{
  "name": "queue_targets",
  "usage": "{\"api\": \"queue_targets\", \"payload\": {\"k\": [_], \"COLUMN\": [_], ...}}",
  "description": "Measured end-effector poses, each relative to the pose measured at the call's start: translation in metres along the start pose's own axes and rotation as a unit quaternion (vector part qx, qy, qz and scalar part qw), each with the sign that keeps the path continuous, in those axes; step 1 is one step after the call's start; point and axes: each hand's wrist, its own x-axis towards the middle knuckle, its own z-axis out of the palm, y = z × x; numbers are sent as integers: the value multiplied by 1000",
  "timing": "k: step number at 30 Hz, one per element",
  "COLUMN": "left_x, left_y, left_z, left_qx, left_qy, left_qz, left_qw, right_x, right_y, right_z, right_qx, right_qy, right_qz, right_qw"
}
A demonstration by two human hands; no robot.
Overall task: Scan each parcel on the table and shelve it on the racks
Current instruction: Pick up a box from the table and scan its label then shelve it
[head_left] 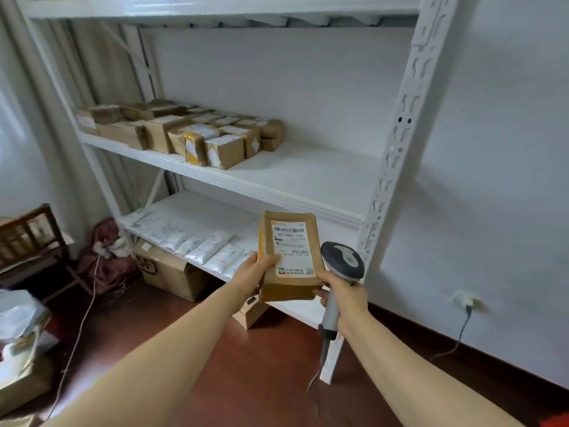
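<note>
I stand before a white metal rack (397,143). My left hand (255,272) holds a brown cardboard parcel (286,282) by its left edge, thumb on the white shipping label, label facing me. My right hand (341,294) grips the handle of a grey barcode scanner (341,261), whose head sits just right of the parcel; its fingertips touch the parcel's lower right corner. The middle shelf (308,177) carries several brown boxes (184,131) on its left half. The lower shelf (197,208) holds several white mailer bags (197,245).
A large cardboard box (172,272) and a smaller one (249,312) stand on the red-brown floor under the rack. A wooden chair (27,238) and piled parcels (21,328) are at the left. A wall socket with a plugged cable (466,302) is at the right.
</note>
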Motion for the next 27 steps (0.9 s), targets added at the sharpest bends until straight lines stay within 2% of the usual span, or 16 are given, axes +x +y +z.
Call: {"api": "queue_targets", "payload": {"k": [4, 8, 10, 12, 14, 17, 22, 24, 27], "left_x": [37, 74, 95, 117, 141, 179, 253, 284, 330], "left_y": [33, 74, 91, 106, 119, 140, 173, 186, 199], "left_z": [-48, -64, -66, -69, -70, -67, -54, -45, -36], "left_qx": [19, 68, 107, 183, 262, 340, 438, 464, 475], "left_qy": [3, -6, 36, 94, 132, 128, 135, 119, 87], "left_qz": [48, 106, 127, 167, 234, 318, 360, 359, 314], "left_qw": [999, 992, 985, 964, 927, 876, 812, 801, 818], "right_x": [29, 57, 73, 93, 118, 159, 240, 272, 316], "right_y": [-21, -48, -62, -76, -92, -118, -159, -172, -186], "right_z": [72, 119, 135, 149, 160, 174, 185, 188, 194], "right_qx": [36, 58, 53, 43, 31, 24, 17, 12, 7], "right_qy": [10, 24, 39, 50, 59, 67, 67, 78, 84], "right_qz": [1, -10, -19, -32, -42, -51, -50, -38, -19], "right_qw": [999, 998, 998, 997, 997, 996, 996, 996, 996]}}
